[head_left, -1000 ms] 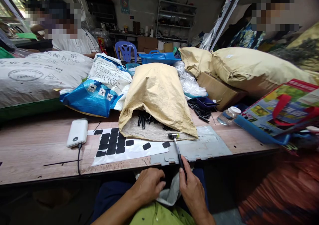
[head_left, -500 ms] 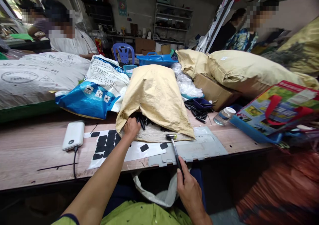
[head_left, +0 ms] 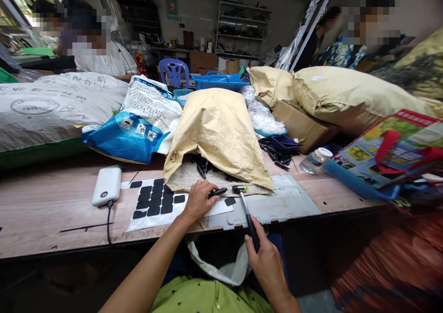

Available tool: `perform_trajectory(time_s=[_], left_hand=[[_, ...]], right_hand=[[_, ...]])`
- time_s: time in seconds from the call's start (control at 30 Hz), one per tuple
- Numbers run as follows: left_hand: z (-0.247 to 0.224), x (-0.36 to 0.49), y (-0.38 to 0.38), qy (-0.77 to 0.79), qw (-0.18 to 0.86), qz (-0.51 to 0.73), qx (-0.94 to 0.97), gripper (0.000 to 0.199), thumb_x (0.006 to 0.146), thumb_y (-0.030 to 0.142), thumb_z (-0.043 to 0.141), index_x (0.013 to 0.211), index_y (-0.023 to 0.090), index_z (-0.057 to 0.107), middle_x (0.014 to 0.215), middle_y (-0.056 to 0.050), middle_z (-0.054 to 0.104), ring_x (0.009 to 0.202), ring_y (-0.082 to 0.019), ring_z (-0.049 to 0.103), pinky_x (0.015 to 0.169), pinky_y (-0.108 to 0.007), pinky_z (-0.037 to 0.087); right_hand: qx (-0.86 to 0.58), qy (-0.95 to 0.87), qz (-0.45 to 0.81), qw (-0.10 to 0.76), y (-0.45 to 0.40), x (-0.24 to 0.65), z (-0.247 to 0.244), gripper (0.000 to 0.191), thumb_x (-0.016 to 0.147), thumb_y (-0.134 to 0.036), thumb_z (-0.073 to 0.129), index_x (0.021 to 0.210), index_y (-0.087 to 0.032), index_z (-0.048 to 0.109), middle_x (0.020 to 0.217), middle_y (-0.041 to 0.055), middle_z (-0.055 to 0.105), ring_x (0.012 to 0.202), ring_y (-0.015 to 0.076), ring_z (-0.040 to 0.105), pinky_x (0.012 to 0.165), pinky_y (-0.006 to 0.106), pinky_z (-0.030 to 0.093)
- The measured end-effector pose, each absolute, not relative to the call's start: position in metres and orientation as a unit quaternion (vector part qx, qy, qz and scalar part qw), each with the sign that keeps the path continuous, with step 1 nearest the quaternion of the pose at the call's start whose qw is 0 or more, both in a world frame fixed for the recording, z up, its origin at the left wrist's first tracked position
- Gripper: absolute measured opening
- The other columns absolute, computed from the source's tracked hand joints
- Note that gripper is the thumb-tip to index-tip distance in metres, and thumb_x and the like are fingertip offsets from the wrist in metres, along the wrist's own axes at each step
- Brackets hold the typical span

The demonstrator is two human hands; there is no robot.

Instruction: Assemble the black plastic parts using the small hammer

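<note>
My left hand (head_left: 200, 199) pinches a slim black pen-shaped piece (head_left: 218, 192) just in front of the yellow sack (head_left: 218, 119). More black pieces (head_left: 203, 166) lie inside the sack's open mouth, partly hidden by its folds. A small mallet (head_left: 251, 223) with a black and yellow head is gripped by its dark handle in my right hand (head_left: 266, 257). Its head rests near the sack's front edge, close to the black piece's tip. Under my left forearm side lies a white sheet (head_left: 187, 209) with rows of black rounded patches (head_left: 154, 197).
A white power bank (head_left: 107, 186) with a cable lies left. Grey plastic sheeting (head_left: 287, 202) covers the table's front right. Further right are a clear jar (head_left: 315, 160), a cardboard box (head_left: 301, 126) and a colourful bag (head_left: 391, 151). Full sacks line the back; several people sit beyond.
My left hand has come out of the sack's mouth toward me and to the right, bringing a black pen-shaped piece. My right hand still holds the mallet almost in place.
</note>
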State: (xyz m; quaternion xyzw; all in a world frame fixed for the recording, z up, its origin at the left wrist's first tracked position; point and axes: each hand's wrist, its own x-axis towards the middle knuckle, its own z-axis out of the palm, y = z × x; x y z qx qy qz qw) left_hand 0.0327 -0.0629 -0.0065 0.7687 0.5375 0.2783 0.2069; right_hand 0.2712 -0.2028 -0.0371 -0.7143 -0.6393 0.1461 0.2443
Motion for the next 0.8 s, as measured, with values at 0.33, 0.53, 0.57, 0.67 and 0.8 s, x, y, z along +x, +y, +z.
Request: perform_trajectory(time_s=[0.33,0.53,0.57,0.67,0.8], left_hand=[[-0.022,0.030,-0.064,0.520,0.248,0.266,0.773,0.019,0.083,0.032,0.073,0.101,0.028,0.078,0.094,-0.003,0.071,0.100,-0.025,0.056,0.091,-0.039,0.037],[-0.021,0.032,-0.064,0.536,0.258,0.258,0.762,0.020,0.080,0.031,0.076,0.099,0.030,0.080,0.093,-0.002,0.072,0.100,-0.025,0.056,0.090,-0.039,0.037],[-0.021,0.032,-0.063,0.539,0.261,0.256,0.759,0.019,0.079,0.031,0.076,0.098,0.031,0.080,0.092,-0.002,0.072,0.099,-0.024,0.057,0.090,-0.039,0.037],[-0.022,0.032,-0.061,0.545,0.272,0.254,0.752,0.019,0.078,0.030,0.077,0.096,0.032,0.080,0.091,-0.001,0.072,0.099,-0.024,0.057,0.091,-0.039,0.037],[-0.022,0.033,-0.060,0.546,0.279,0.255,0.747,0.018,0.077,0.029,0.077,0.095,0.031,0.081,0.091,-0.001,0.072,0.100,-0.024,0.056,0.091,-0.039,0.036]], right_hand=[[-0.643,-0.603,0.283,0.379,-0.207,0.282,-0.038,0.058,0.097,-0.041,0.055,0.150,-0.017,0.051,0.142,0.0121,0.062,0.129,0.0246,0.061,0.106,0.036,0.052],[-0.589,-0.658,0.281,0.375,-0.222,0.268,-0.021,0.051,0.100,-0.036,0.050,0.150,-0.021,0.052,0.138,0.0096,0.066,0.122,0.0221,0.066,0.102,0.031,0.055],[-0.587,-0.666,0.268,0.375,-0.223,0.264,-0.020,0.050,0.100,-0.035,0.050,0.149,-0.022,0.053,0.139,0.0091,0.065,0.124,0.0219,0.065,0.102,0.030,0.055],[-0.582,-0.682,0.236,0.376,-0.223,0.258,-0.020,0.049,0.101,-0.032,0.050,0.149,-0.021,0.053,0.140,0.0082,0.064,0.126,0.0209,0.064,0.103,0.029,0.054],[-0.578,-0.696,0.213,0.369,-0.222,0.255,-0.022,0.049,0.101,-0.031,0.049,0.149,-0.020,0.052,0.143,0.0086,0.062,0.128,0.0211,0.062,0.106,0.030,0.052]])
